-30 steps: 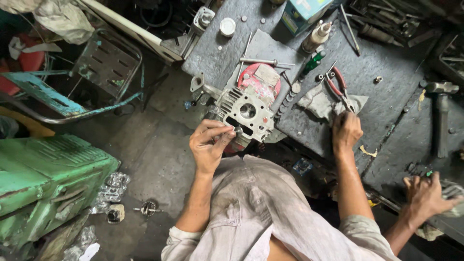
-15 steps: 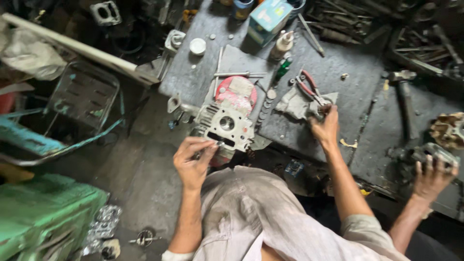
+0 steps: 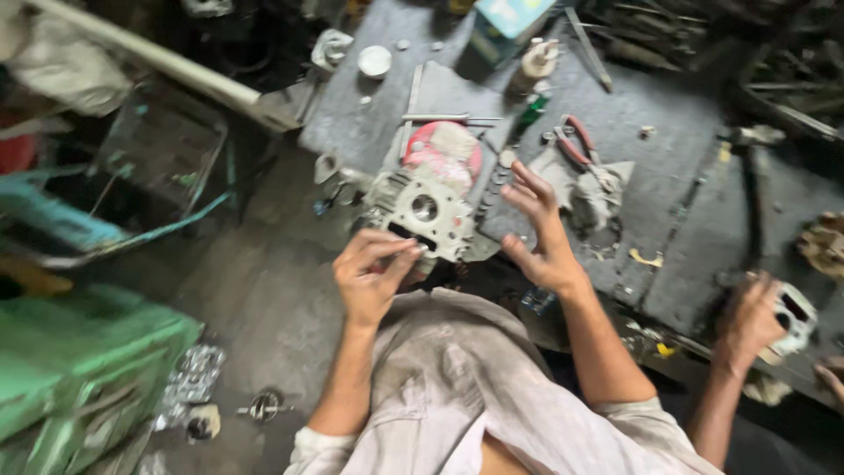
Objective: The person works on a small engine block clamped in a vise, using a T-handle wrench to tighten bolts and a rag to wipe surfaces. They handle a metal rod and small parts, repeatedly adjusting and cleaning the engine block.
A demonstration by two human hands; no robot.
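A: Where is the metal engine casting (image 3: 425, 211) placed?

B: It is seen at the near edge of the dark workbench (image 3: 668, 185), partly overhanging it, with a round bore facing up. A red-and-white rag (image 3: 441, 148) is tucked just behind it.

A: And how is it being held?

B: The left hand (image 3: 374, 273) is pinched narrowly at the casting's near edge; whether something small is held between the fingertips cannot be told, since the picture is blurred. The right hand (image 3: 538, 230) is held wide, fingers spread, just beside the casting's right side, and nothing is gripped by it.

A: What lies around it?

B: Red-handled pliers (image 3: 576, 145) are laid on a grey cloth (image 3: 591, 189) to the right. A small bottle (image 3: 538, 60) and a teal box (image 3: 512, 18) are set further back, with a round white lid (image 3: 375, 60) to the left. Another person's hand (image 3: 747, 321) is closed on a second metal part (image 3: 791, 318) at the far right.

A: What could go wrong from here?

B: As judged, the casting could be tipped off the edge if it is pressed from the near side while unsupported. A small piece, if one is pinched, could be dropped to the cluttered floor (image 3: 255, 299) and lost.
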